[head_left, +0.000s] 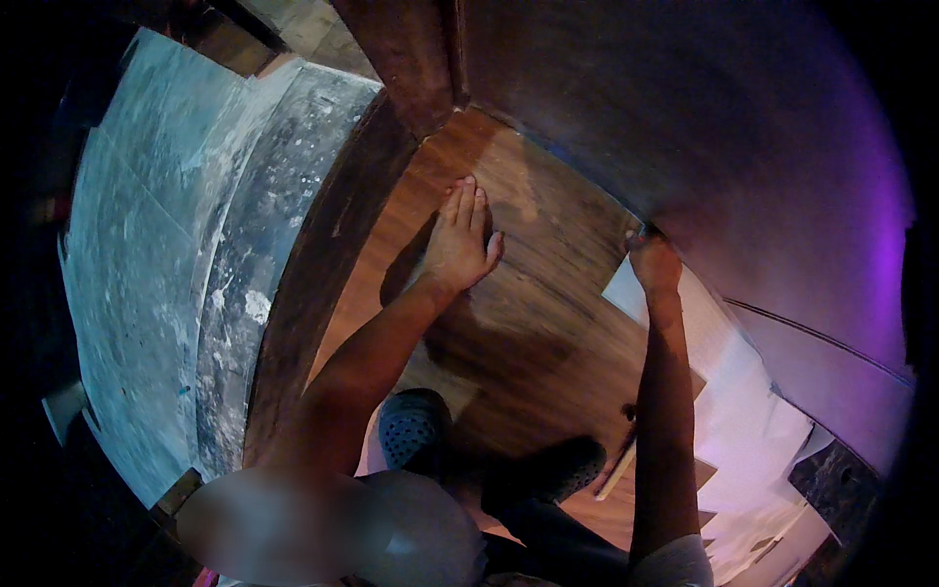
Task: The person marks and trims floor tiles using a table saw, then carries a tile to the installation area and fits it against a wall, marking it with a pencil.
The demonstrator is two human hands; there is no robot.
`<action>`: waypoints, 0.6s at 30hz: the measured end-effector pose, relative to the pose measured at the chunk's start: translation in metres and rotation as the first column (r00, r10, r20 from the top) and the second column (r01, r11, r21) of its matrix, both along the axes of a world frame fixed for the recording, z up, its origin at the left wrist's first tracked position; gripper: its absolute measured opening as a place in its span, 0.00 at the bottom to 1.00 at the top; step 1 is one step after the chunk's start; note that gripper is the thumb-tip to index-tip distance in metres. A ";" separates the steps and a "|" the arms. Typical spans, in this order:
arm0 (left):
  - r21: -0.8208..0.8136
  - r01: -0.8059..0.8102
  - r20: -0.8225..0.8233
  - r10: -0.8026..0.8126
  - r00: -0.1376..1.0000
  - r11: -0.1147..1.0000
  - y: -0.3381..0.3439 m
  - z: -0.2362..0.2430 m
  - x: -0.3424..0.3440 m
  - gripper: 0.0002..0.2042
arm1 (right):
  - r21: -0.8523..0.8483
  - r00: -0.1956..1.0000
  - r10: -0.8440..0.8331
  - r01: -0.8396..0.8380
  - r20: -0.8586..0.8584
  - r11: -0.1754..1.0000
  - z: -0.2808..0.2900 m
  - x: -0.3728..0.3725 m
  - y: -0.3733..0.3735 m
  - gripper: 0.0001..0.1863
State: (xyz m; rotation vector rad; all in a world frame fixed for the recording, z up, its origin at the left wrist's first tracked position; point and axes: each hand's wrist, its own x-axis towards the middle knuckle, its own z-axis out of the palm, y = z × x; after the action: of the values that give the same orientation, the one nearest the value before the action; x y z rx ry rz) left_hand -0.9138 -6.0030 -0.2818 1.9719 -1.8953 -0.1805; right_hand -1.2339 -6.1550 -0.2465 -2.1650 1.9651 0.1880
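Observation:
Brown wood-look floor planks (548, 323) lie beneath both my hands. My left hand (460, 240) rests on them with its fingers stretched out and the thumb apart, holding nothing. Farther right, my right hand (653, 262) is closed beside the foot of the wall, where the planks meet a pale sheet (714, 342). A small dark bit shows at its fingertips, but I cannot make out what it grips. Next to my right forearm lies a tool with a light wooden handle (616, 474) and a dark head, partly hidden by the arm.
A dark wall (665, 108) rises along the far right side. A dark wooden sill (328, 235) borders the planks on the left, beyond which lies a stained grey floor (147, 225). My shoes (413, 428) stand on the planks near me.

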 end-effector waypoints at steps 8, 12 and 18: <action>-0.052 -0.010 -0.089 0.005 0.996 0.999 -0.005 -0.002 0.003 0.33 | -0.099 0.843 -0.329 0.405 0.427 0.909 -0.018 0.015 0.016 0.22; -0.200 -0.036 -0.052 0.026 0.998 0.979 -0.036 -0.013 0.020 0.29 | -0.100 0.749 -0.280 0.418 0.601 0.903 -0.032 0.008 0.008 0.20; -0.237 -0.013 -0.029 0.006 1.000 0.971 -0.052 -0.020 0.026 0.28 | 0.056 0.509 -0.292 0.429 0.810 0.902 -0.044 -0.014 0.000 0.17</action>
State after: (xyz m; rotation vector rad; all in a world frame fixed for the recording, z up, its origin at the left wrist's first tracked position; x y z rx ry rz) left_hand -0.8874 -6.0554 -0.3016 1.8086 -1.7978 0.0211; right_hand -1.2475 -6.1548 -0.2909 -1.3827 1.7818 -0.9015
